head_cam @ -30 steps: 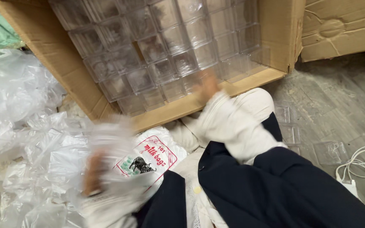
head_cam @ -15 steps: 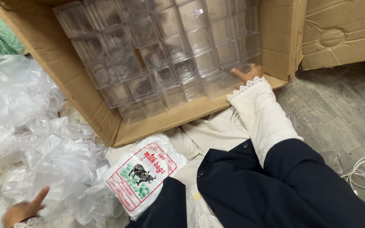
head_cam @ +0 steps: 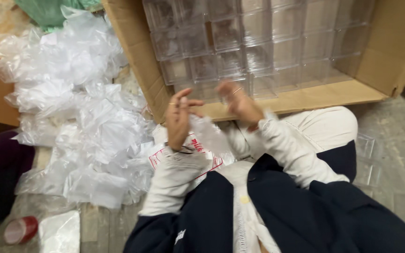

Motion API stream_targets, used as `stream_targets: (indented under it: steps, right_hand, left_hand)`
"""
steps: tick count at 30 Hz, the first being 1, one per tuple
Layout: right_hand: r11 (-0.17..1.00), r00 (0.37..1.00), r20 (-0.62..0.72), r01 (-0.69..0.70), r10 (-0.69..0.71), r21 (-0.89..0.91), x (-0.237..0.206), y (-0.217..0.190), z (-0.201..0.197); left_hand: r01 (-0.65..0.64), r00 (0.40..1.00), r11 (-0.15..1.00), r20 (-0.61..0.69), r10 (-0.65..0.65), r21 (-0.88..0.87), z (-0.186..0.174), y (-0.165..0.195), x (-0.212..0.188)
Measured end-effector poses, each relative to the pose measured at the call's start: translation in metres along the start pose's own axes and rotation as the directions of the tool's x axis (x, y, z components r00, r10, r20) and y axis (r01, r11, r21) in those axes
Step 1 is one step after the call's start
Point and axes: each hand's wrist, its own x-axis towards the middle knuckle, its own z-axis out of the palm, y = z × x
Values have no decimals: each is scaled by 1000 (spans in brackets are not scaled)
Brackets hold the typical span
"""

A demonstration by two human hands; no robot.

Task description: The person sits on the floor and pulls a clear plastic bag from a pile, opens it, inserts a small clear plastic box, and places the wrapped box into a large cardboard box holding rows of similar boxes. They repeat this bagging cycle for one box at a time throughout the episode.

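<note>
My left hand [head_cam: 178,117] and my right hand [head_cam: 239,102] are raised close together in front of me, both pinching a thin clear plastic bag [head_cam: 208,132] that hangs between them. They are blurred by motion. Just beyond them lies an open cardboard box [head_cam: 301,100] packed with rows of clear plastic boxes [head_cam: 258,44]. Under my left wrist a white printed sack with red and green marking [head_cam: 183,157] rests on my lap.
A heap of crumpled clear plastic bags [head_cam: 85,122] covers the floor at the left. A roll of red tape [head_cam: 20,229] and a white packet [head_cam: 61,232] lie at the lower left. Loose clear boxes [head_cam: 366,154] sit on the floor at the right.
My left hand has come up from the bag heap at the lower left, and my right hand has drawn back from the box's edge. Both now meet on a clear bag.
</note>
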Motion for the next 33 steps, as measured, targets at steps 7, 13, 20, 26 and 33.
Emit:
stream_targets:
  steps: [7,13,20,26,33]
  right_hand:
    - [991,992,-24,-125,127,54,-32,-25,60]
    - [907,975,-223,-78,-18,-413,-39,-60,62]
    - [693,784,-69,500,-617,-520,-33,-93,69]
    - [975,909,-357,-177,213,132,-21,-73,61]
    - [999,965,-258,-48,49,8,-24,-83,54]
  left_hand:
    - [-196,970,964,-178,164,-178,15,24,18]
    - [139,983,908,169,-77,-394,14,6,6]
    - [70,970,996,-231,-79,-48,47,-11,3]
    - [28,961,990,-275,11,137,54,-7,-2]
    - [-33,980,987,-187,62,157,50,-11,-12]
